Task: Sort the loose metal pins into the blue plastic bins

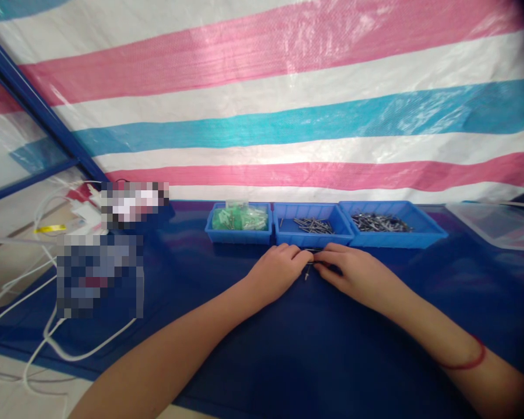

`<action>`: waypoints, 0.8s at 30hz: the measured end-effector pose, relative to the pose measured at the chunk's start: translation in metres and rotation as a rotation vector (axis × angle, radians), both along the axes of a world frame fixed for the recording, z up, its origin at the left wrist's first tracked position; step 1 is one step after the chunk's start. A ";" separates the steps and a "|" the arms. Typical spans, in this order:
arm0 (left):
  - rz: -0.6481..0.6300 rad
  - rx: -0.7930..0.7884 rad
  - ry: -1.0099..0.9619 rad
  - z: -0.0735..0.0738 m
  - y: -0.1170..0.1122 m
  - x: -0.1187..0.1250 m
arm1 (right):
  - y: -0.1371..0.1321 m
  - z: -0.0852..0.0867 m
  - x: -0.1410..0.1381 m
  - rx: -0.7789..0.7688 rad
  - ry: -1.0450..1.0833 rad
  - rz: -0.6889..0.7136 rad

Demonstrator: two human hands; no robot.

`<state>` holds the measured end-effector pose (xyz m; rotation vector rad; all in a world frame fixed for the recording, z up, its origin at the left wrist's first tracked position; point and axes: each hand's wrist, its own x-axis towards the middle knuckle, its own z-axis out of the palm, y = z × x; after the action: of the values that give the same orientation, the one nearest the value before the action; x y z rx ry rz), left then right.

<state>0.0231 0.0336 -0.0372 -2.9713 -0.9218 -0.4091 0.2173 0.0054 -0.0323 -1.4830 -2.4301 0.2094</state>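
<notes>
My left hand (283, 267) and my right hand (347, 272) meet over the blue table, just in front of the middle blue bin (314, 238). Both are closed, fingertips pinching thin metal rods between them. One thin metal rod (306, 273) points down toward me below the left fingertips, its end looking like a small pale tip. The fingers hide most of what is held, so its exact kind cannot be made out. Inside the middle bin lie several long, thin metal rods (313, 225), similar in look.
The left bin (240, 236) holds green and clear plastic bags (240, 218). Short dark metal pieces (379, 222) fill part of the right bin (402, 238). A clear plastic lid (493, 227) lies far right. White cables (85, 355) and blurred-out items are at left. Striped sheeting (288, 134) hangs behind.
</notes>
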 end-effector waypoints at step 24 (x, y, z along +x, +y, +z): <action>0.177 -0.717 -0.954 0.012 -0.018 -0.004 | -0.012 0.017 -0.024 -0.369 0.783 -0.069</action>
<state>0.0193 0.0158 -0.0253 -3.1427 -1.6474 -1.9509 0.1930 -0.0070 -0.0154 -1.2703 -1.7535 1.0491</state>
